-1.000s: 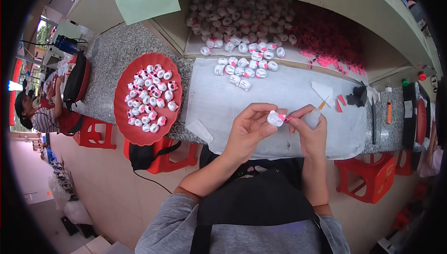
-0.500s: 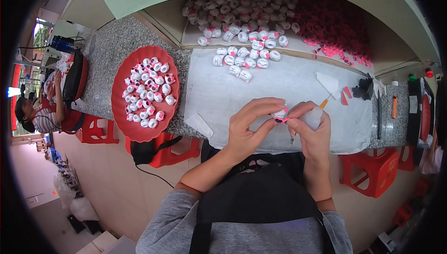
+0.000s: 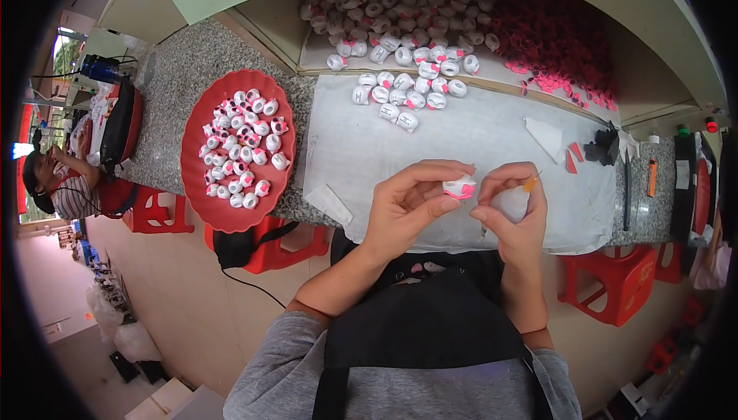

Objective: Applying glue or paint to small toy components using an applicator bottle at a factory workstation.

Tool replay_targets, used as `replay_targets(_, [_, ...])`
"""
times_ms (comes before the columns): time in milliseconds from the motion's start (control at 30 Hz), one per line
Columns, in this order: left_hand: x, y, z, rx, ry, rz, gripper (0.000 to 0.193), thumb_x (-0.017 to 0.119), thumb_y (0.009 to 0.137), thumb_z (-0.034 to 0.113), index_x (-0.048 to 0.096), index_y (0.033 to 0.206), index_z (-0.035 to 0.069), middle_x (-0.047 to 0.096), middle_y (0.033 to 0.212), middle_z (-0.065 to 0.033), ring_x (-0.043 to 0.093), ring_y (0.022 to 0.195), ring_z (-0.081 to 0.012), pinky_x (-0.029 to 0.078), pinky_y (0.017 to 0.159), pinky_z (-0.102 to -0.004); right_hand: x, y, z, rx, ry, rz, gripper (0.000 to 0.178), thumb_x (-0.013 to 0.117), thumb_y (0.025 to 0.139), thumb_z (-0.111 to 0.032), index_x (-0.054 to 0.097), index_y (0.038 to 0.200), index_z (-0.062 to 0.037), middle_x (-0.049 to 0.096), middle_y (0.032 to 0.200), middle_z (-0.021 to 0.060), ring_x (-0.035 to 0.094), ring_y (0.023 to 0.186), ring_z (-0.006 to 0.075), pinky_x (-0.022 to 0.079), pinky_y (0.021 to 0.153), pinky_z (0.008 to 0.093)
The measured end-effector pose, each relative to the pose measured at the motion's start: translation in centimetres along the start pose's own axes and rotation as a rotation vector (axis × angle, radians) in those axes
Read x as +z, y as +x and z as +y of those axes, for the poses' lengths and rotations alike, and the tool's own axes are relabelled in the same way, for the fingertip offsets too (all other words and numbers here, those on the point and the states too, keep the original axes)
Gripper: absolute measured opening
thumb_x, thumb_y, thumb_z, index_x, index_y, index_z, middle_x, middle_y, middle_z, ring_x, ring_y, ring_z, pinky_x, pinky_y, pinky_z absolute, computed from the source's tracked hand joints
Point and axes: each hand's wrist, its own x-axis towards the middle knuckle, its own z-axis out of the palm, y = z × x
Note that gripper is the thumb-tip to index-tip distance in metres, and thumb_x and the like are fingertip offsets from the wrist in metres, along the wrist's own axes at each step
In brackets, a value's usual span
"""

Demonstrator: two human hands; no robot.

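Between thumb and fingertips, my left hand (image 3: 407,205) pinches a small white toy head (image 3: 459,188) with a pink part on its side. A short gap to the right, my right hand (image 3: 524,216) is closed around a translucent squeeze bottle (image 3: 512,205); its orange needle tip (image 3: 530,183) sticks up by the fingers. The right thumb and index fingertips are close together, and I cannot tell whether anything small is between them. Both hands are over the white sheet (image 3: 377,166) at its near edge. More white heads with pink parts (image 3: 398,98) lie beyond them.
A red scalloped tray (image 3: 198,197) of finished-looking heads stands left. Shelves hold piled white heads (image 3: 392,5) and pink pieces (image 3: 553,43). Black scraps (image 3: 602,147), a white paper scrap (image 3: 544,137) and an orange cutter (image 3: 652,178) lie right. A co-worker (image 3: 69,174) sits far left.
My hands were together at the toy head and have moved apart. The head has turned in my left fingers, showing its pink part. The bottle's needle has tilted more upright.
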Motion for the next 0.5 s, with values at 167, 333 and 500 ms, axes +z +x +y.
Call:
replay_targets(167, [-0.59, -0.49, -0.41, -0.027, -0.104, -0.048, 0.026, 0.053, 0.070, -0.004, 0.049, 0.095, -0.003, 0.048, 0.102, -0.0145, 0.045, 0.098, -0.0200, 0.035, 0.085, -0.0305, 0.95, 0.22, -0.51, -0.006, -0.060, -0.146, 0.034, 0.064, 0.059, 0.003, 0.051, 0.091, -0.0001, 0.054, 0.078, 0.0059, 0.047, 0.067, 0.0076, 0.038, 0.057, 0.0184])
replay_targets(333, [-0.18, -0.44, -0.26, -0.058, -0.167, -0.085, 0.022, 0.053, 0.070, -0.003, 0.052, 0.093, -0.002, 0.050, 0.099, -0.0141, 0.045, 0.098, -0.0209, 0.034, 0.086, -0.0318, 0.02, -0.01, 0.18, 0.013, -0.017, -0.171, 0.027, 0.065, 0.061, 0.001, 0.054, 0.086, 0.0005, 0.055, 0.077, 0.0045, 0.048, 0.064, 0.0068, 0.038, 0.059, 0.0183])
replay_targets(500, [-0.01, -0.61, -0.54, -0.011, -0.055, -0.019, 0.018, 0.056, 0.069, 0.000, 0.053, 0.086, 0.001, 0.053, 0.092, -0.0140, 0.048, 0.094, -0.0242, 0.033, 0.087, -0.0387, 0.23, -0.32, 0.12, 0.055, 0.007, -0.127, 0.024, 0.065, 0.061, 0.000, 0.055, 0.083, 0.0008, 0.055, 0.071, 0.0031, 0.049, 0.064, 0.0067, 0.039, 0.060, 0.0188])
